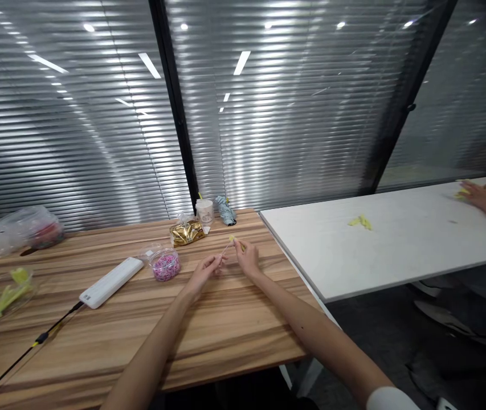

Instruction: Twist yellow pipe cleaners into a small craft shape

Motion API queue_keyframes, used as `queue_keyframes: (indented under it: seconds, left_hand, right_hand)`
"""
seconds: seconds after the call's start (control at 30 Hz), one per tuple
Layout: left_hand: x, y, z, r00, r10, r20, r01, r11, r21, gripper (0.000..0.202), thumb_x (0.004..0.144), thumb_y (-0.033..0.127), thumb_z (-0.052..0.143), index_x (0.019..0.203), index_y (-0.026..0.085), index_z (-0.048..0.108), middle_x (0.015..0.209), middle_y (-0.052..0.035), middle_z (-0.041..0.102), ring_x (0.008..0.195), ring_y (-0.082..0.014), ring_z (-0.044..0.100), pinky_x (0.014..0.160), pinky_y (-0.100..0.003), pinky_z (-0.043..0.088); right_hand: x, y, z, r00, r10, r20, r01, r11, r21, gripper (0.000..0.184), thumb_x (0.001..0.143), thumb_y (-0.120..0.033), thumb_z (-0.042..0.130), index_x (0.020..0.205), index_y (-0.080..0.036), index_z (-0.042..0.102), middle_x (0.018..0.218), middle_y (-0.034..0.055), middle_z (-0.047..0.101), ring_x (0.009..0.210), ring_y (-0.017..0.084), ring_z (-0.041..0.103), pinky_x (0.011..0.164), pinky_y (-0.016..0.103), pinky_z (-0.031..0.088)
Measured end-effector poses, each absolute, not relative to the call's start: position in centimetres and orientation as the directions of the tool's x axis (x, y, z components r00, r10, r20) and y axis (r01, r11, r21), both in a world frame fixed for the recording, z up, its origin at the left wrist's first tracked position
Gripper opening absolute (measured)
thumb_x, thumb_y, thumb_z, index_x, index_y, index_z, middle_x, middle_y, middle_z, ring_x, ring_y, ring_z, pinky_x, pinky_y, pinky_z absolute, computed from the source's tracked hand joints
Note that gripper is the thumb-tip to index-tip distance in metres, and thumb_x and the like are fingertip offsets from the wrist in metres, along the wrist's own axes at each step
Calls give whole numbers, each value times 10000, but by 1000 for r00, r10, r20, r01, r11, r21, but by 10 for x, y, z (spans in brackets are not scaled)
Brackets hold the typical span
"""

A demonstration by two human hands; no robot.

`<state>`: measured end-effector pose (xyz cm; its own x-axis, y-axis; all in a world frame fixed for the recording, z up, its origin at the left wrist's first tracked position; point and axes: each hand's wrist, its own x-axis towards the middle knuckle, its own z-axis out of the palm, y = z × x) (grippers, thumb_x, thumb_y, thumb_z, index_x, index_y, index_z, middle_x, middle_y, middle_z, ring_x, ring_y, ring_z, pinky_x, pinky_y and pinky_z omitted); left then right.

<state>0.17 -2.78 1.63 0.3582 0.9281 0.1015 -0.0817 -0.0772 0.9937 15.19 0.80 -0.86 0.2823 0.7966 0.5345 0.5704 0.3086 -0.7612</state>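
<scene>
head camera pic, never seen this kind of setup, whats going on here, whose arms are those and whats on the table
This picture comes from one camera worn on a person's head, looking forward and down, so the two bare arms are that person's own. No machine shows here. Their left hand and right hand hold a thin yellow-tipped stick between their fingertips, above a wooden table. On that table lie a white block, a tub of pink bands, a gold foil bag, a clear jar and yellow pieces on clear plastic. To the right, a co-worker's hands are at a separate white table.
</scene>
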Motion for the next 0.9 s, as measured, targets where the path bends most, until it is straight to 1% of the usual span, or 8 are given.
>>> queue_keyframes:
  seconds: [0.1,0.23,0.3,0.4,0.53,0.63,0.73,0.9]
  left_hand:
    - [2,-27,16,349,930,116,-172,-59,983,285,732,377,588,910,167,661,1055,-95,605,965,-192,524,809,-292,408]
    - [1,-26,17,230,940,251,-301,-177,937,182,703,310,627,661,140,674,861,-74,664,1001,-198,528,943,-307,330]
    - [1,-27,19,208,943,258,-363,-171,916,168,687,280,640,606,134,652,770,-62,662,946,-193,556,936,-309,344]
    - [1,-26,21,258,957,136,-440,-9,898,175,711,258,615,592,131,602,684,-38,634,790,-158,592,865,-303,407]
    - [-6,-21,20,364,916,-169,-429,326,842,207,789,201,514,591,140,511,584,-6,560,629,-104,577,717,-243,465]
    - [-15,-18,20,370,870,-326,-394,464,793,210,817,184,469,611,147,485,532,10,521,514,-83,543,613,-214,473]
    - [-23,-17,20,318,863,-391,-360,492,793,177,820,172,453,653,143,503,532,-4,548,490,-95,554,578,-214,477]
    - [-27,-16,22,366,845,-390,-392,520,759,148,814,135,426,710,127,531,619,-51,624,572,-134,613,646,-256,497]
  right_hand:
    - [156,13,-9,318,788,526,502,331,-799,350,851,-375,392,822,-173,676,769,43,680,673,161,591,605,216,388]
    - [153,15,-10,301,785,541,487,362,-795,356,848,-384,390,834,-166,670,801,50,681,701,169,594,614,224,402]
    - [151,13,-9,268,780,565,504,386,-772,350,858,-369,379,844,-166,665,830,56,678,728,173,591,629,232,409]
    - [148,6,-6,204,747,632,561,440,-702,318,872,-328,381,861,-164,653,835,66,668,762,178,575,661,251,411]
    - [144,-10,-3,-7,639,769,653,585,-481,264,880,-243,390,817,-165,634,758,59,646,753,174,525,690,272,395]
    - [141,-21,-1,-249,533,809,663,703,-258,248,877,-192,391,772,-161,613,715,49,623,724,169,489,674,273,379]
    - [141,-26,3,-465,443,766,629,774,-66,230,879,-188,398,768,-161,597,683,34,600,702,164,468,642,265,366]
    - [152,-24,14,-620,377,688,590,803,92,191,885,-173,402,846,-161,588,682,21,583,711,152,466,627,243,356]
